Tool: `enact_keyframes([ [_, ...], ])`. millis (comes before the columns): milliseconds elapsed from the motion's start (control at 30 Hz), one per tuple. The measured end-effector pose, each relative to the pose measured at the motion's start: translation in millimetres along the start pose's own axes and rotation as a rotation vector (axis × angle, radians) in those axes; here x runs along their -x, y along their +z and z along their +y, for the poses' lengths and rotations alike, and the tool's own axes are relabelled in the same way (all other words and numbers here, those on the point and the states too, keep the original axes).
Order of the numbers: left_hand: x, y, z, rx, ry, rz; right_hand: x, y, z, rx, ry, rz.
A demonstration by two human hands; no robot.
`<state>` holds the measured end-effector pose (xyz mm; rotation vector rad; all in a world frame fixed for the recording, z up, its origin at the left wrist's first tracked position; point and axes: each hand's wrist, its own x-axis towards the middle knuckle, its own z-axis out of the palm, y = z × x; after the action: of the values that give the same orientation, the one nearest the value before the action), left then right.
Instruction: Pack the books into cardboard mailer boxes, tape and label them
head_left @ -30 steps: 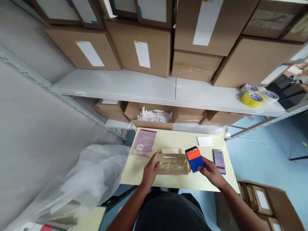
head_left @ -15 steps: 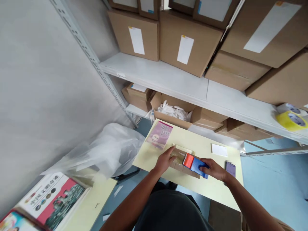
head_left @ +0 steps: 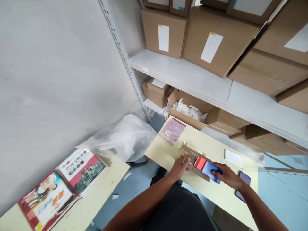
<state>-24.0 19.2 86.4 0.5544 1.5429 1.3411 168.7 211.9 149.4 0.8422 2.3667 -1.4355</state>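
My right hand (head_left: 227, 175) grips a blue and red tape dispenser (head_left: 209, 170) by its blue end, holding it tilted over a small brown cardboard box (head_left: 189, 151). The dispenser's toothed edge points left, towards my left hand (head_left: 180, 167). There, thumb and fingers are pinched together beside the teeth, on what looks like the loose end of clear packing tape. Shiny tape covers part of the box top. Both hands and the dispenser hide much of the box, which lies on a pale yellow table (head_left: 158, 150).
A purple booklet (head_left: 173, 131), a white card (head_left: 233, 156) and a phone (head_left: 243, 184) lie on the table. Behind it stands a shelf (head_left: 183, 70) with cardboard boxes. At left, books (head_left: 84, 171) lie on another table beside plastic sheeting (head_left: 130, 134).
My left hand has come off the box's left end and closed its fingers near the dispenser's teeth. The dispenser stays in my right hand. The view has swung left.
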Motion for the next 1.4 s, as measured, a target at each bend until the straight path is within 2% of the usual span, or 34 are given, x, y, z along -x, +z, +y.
enact_keyframes([
  [100,-3.7,12.5,6.3,0.13,-0.009,-0.021,1.8,1.4,0.8,0.021,-0.024,-0.014],
  [233,-9.5,16.2,12.4,0.237,-0.025,-0.029,1.5,3.2,1.1,0.049,-0.057,-0.01],
  [367,-10.3,11.4,4.4,0.122,0.008,0.102,-4.6,6.0,-4.8,0.089,-0.073,-0.008],
  [533,-15.0,-1.9,-9.3,-0.014,-0.028,0.314,-20.1,12.2,-18.9,0.099,-0.073,0.01],
  [733,-29.3,-23.6,-3.7,-0.136,-0.025,0.406,-36.5,19.5,-26.5,0.112,-0.089,0.086],
  [967,-41.3,-33.7,-7.2,-0.273,-0.019,0.439,-52.7,26.8,-37.5,0.194,-0.025,0.152],
  [1267,-48.6,-30.4,-33.5,-0.337,-0.027,0.41,-58.0,33.2,-49.7,0.267,0.041,0.14],
  [1400,-51.8,-39.3,-47.7,-0.389,-0.008,0.405,-58.0,34.6,-53.6,0.299,0.078,0.15],
])
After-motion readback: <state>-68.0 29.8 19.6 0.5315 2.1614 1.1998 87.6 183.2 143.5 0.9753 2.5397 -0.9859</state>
